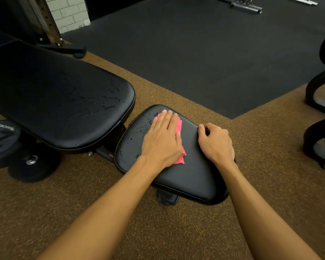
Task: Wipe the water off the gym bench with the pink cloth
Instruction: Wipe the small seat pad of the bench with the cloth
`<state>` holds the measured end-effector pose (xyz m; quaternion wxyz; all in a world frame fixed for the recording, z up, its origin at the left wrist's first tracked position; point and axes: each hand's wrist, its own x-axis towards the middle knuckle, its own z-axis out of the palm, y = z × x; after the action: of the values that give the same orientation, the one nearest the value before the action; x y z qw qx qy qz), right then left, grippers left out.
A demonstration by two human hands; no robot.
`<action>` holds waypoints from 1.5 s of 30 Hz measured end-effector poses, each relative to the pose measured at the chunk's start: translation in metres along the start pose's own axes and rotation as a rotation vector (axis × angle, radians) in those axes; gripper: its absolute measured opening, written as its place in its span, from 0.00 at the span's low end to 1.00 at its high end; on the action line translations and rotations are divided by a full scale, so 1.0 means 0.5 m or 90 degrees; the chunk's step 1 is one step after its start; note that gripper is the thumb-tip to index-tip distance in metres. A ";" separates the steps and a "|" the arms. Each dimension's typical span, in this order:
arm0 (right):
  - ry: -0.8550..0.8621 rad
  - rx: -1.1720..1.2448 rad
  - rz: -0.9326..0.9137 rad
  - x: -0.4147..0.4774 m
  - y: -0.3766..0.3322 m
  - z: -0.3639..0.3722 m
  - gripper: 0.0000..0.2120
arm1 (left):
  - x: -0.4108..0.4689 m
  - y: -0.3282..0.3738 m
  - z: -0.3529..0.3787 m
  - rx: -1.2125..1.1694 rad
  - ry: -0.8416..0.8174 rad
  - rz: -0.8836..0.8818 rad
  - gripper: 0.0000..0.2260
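Observation:
The black gym bench has a small seat pad (188, 177) in the middle of the view and a long back pad (51, 94) to its left. My left hand (162, 139) lies flat with straight fingers on the pink cloth (179, 126), pressing it onto the seat pad. Water drops (139, 128) sit on the seat pad left of the cloth. More drops (101, 104) streak the near end of the back pad. My right hand (215, 142) grips the seat pad's right edge with curled fingers.
A dumbbell (11, 147) lies on the brown speckled floor at the left, under the back pad. A rack upright (47, 17) stands at the top left. Black equipment (321, 109) stands at the right edge, and a barbell (246, 7) lies on the dark mat far off.

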<state>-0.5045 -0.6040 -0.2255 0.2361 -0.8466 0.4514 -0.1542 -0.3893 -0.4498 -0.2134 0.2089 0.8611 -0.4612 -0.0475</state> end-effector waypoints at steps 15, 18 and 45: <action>0.005 -0.008 0.015 0.000 0.006 -0.001 0.21 | -0.003 0.022 0.006 0.002 0.021 -0.020 0.27; -0.001 -0.005 0.025 -0.001 0.006 -0.001 0.21 | 0.044 0.004 -0.003 0.018 0.012 -0.019 0.28; 0.002 0.001 0.031 0.010 -0.006 0.000 0.21 | 0.072 -0.050 -0.027 0.019 0.020 -0.064 0.29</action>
<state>-0.4995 -0.6066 -0.2238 0.2395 -0.8350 0.4722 -0.1500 -0.3458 -0.4626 -0.2069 0.2007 0.8868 -0.4146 -0.0376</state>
